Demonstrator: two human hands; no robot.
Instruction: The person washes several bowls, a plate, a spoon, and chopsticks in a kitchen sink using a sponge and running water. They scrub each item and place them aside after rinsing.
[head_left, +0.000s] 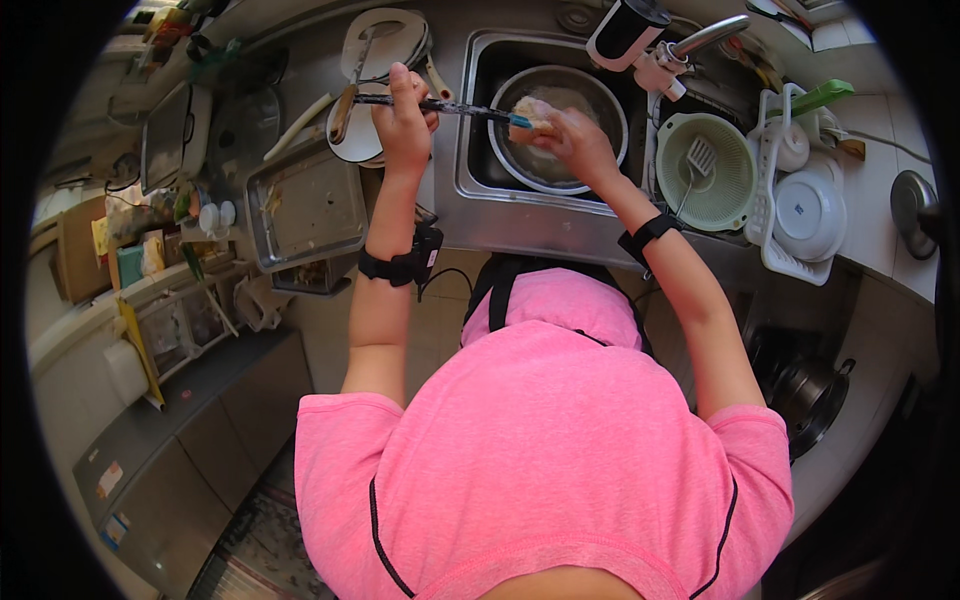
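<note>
My left hand (405, 124) is closed around black chopsticks (469, 109) with blue ends, held level and pointing right. White suds cling to their shafts. A pale, foamy sponge (529, 112) is in the fingers of my right hand (581, 146), against the blue ends. Below my right hand, a round metal basin (559, 189) containing cloudy water stands in the stainless steel sink (469, 176). How many chopsticks there are, I cannot tell.
Left of the sink are stacked plates (412, 30), a wooden-handled ladle (345, 112) and a metal tray (307, 259) with food scraps. A faucet (712, 36) overhangs the right. There, a green colander (675, 195) holds a slotted turner (701, 156), beside a white dish rack (759, 210) with bowls (806, 214).
</note>
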